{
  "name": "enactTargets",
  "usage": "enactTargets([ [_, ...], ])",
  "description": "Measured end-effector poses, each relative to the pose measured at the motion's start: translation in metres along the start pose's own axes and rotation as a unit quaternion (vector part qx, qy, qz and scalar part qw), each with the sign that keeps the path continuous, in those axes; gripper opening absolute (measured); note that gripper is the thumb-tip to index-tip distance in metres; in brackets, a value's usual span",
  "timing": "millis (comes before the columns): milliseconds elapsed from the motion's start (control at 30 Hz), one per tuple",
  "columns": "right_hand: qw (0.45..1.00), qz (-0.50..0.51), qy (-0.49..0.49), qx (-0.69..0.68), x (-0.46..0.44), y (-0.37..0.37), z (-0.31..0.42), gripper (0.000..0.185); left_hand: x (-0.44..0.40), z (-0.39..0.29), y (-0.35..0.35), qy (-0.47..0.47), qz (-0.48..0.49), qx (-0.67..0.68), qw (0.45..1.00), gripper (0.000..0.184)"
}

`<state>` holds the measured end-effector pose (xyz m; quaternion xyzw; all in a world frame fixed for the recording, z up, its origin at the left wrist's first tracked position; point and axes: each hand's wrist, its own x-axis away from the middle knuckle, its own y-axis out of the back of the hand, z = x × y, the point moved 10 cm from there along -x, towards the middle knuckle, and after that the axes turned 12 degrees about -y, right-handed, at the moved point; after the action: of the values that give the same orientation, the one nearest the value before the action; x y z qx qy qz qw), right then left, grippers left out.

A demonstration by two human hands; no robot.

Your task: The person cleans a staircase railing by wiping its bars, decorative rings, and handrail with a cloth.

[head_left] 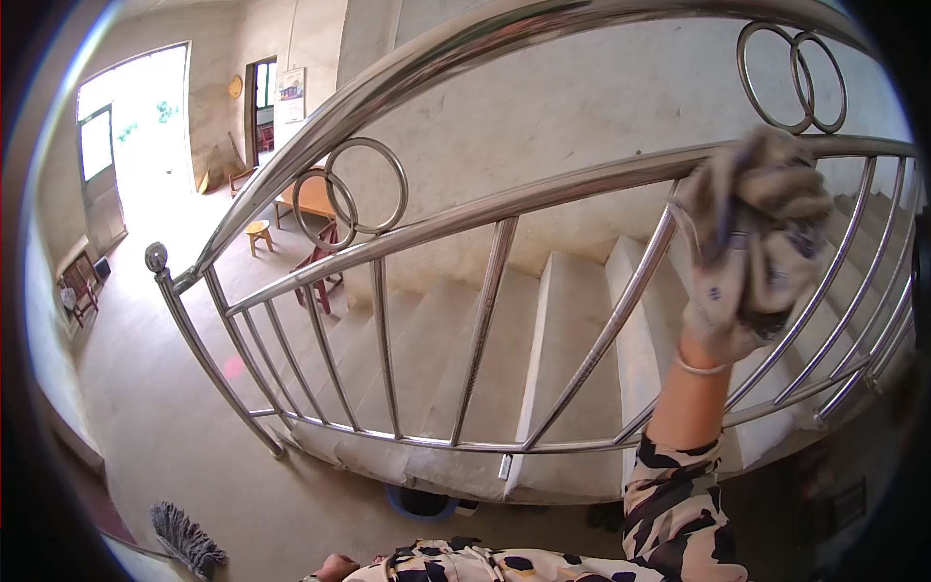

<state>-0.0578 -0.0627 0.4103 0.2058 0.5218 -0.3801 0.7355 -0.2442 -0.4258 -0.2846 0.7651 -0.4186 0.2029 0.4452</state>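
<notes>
My right hand point(722, 291), in a soiled pale work glove, reaches up to the stainless steel stair railing point(582, 179). Its fingers are closed round a bunched grey-brown rag point(766, 184), which overlaps the middle rail from my viewpoint; motion blurs it. Just above the rag sits a pair of interlocking metal rings point(800, 82), between the top handrail and the middle rail. Low in the view, only a small part of my left hand point(337, 565) shows near my patterned shirt, and its fingers cannot be made out.
Concrete stairs point(562, 339) rise to the right behind the balusters. A blue basin point(422, 501) is under the stair edge, and a grey mop head point(187, 538) lies at lower left. Farther back are a small wooden stool point(259, 236), a table point(312, 197) and a bright doorway point(145, 126).
</notes>
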Motion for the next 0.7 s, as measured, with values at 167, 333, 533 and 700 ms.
enactTargets([
  [167, 0.887, 0.105, -0.208, -0.398, 0.043, -0.037, -0.07, 0.052, -0.003, -0.004, -0.003, -0.006, -0.001, 0.007, 1.0, 0.029],
  [333, 0.759, 0.218, -0.305, -0.533, 0.082, -0.081, -0.098, 0.045, 0.012, 0.01, 0.001, 0.015, -0.013, 0.017, 1.0, 0.029],
  [533, 0.85, 0.182, -0.099, -0.484, 0.054, -0.11, -0.03, 0.045, 0.033, 0.037, 0.004, 0.05, -0.042, 0.03, 0.997, 0.029],
  [700, 0.876, 0.136, -0.274, -0.372, 0.071, -0.127, -0.112, 0.037, 0.036, 0.062, -0.013, 0.061, -0.037, 0.047, 0.996, 0.028],
])
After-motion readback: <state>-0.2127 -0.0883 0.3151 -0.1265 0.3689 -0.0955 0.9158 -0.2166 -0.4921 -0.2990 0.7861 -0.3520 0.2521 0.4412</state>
